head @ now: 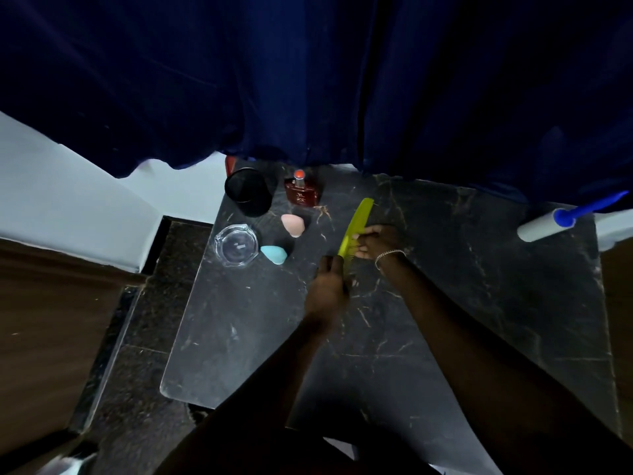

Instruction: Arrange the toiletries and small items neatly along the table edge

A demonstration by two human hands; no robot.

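A yellow-green comb lies slanted near the middle of the black marble table. My left hand grips its near end and my right hand, with a bracelet at the wrist, pinches its toothed side. Along the table's left edge stand a black cup, a clear glass ashtray, a pink sponge and a blue sponge. A red perfume bottle stands upright at the far edge.
A white lint roller with a blue handle lies at the table's far right corner. A dark blue curtain hangs behind the table, touching its far edge. Dark speckled floor lies to the left.
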